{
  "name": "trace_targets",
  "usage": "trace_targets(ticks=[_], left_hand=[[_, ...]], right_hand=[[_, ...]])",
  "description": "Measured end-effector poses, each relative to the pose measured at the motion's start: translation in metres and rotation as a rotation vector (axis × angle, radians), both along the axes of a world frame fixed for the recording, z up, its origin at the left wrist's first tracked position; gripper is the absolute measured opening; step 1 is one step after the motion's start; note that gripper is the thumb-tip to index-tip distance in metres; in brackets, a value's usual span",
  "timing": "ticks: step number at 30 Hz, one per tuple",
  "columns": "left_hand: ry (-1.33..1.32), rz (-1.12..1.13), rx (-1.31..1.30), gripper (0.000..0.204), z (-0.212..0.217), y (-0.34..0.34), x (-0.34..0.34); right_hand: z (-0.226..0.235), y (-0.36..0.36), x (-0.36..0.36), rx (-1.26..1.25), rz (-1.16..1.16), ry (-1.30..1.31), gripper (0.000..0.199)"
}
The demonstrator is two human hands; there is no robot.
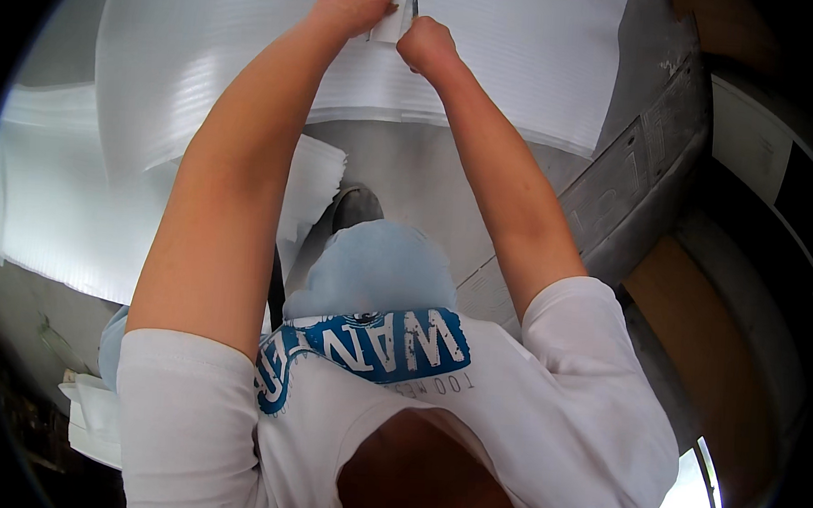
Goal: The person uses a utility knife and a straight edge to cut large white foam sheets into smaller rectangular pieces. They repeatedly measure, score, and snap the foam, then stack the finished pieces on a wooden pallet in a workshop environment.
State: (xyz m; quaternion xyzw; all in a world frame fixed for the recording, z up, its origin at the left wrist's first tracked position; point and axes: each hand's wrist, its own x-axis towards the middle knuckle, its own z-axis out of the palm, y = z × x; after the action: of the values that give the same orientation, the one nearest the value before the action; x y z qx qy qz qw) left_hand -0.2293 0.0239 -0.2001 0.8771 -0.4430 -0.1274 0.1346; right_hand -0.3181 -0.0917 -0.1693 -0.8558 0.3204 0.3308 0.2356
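A large white ribbed foam sheet [233,52] lies spread in front of me, its near edge curving across the view. My left hand [353,3] rests flat on it, fingers stretched toward the top rim, where the tips are partly cut off. Beside and partly beneath that hand is a narrow white strip [387,30]. Just right of the strip, my right hand [427,45] is closed around a cutter knife [415,4]. The knife's slim dark end points away from me; its handle is mostly hidden in the fist.
More white foam sheeting [70,190] with a ragged edge lies at the left, lower than the large sheet. A grey worn panel [632,165] borders the right side. My shoe [357,205] and light blue trouser knee [378,266] show below the sheet. White pieces [94,422] lie at lower left.
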Motion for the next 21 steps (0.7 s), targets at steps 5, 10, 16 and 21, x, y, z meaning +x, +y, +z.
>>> trace_targets(ticks=[5,10,16,21], left_hand=[[-0.007,0.013,0.108,0.061,0.010,0.004,-0.003],[-0.089,0.029,0.161,0.062,0.011,0.002,-0.005],[-0.210,0.034,-0.154,0.064,0.033,0.020,-0.045],[-0.030,0.000,0.135,0.069,0.040,0.076,-0.123]], right_hand=[[-0.002,0.039,-0.079,-0.033,0.062,-0.050,0.023],[-0.005,0.077,-0.175,-0.050,0.055,-0.052,0.022],[0.030,0.088,-0.228,0.046,-0.034,0.019,0.017],[0.044,0.022,-0.228,0.667,-1.087,-0.329,0.024]])
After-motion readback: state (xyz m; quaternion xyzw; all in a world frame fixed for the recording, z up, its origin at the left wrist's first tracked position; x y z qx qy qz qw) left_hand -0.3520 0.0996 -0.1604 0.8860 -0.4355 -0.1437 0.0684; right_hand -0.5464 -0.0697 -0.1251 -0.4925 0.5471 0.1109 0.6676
